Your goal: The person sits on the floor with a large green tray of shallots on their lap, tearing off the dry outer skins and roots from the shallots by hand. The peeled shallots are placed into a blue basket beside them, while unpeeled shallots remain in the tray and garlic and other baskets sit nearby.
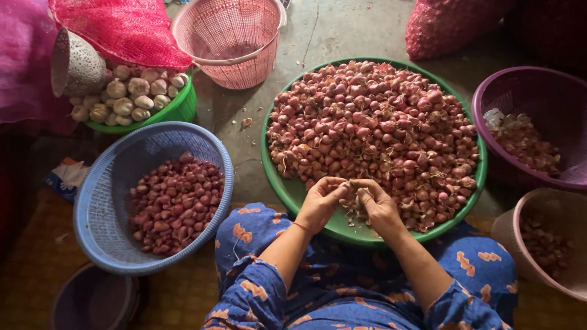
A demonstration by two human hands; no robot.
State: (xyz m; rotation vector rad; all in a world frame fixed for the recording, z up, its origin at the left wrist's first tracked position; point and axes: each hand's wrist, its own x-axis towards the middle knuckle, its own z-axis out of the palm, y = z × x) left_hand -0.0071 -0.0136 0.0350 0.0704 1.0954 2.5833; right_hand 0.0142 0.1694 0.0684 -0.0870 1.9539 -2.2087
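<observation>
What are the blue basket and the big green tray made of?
The blue basket looks like moulded plastic: matte, with a regular grid of small holes. The green tray also seems plastic, smooth and slightly glossy with a rolled rim, though enamelled metal can't be ruled out.

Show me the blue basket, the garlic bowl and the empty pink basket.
blue basket point(98, 201): head view, bare left inner wall.
garlic bowl point(177, 110): head view, green outer rim.
pink basket point(229, 36): head view, inner mesh wall.
</observation>
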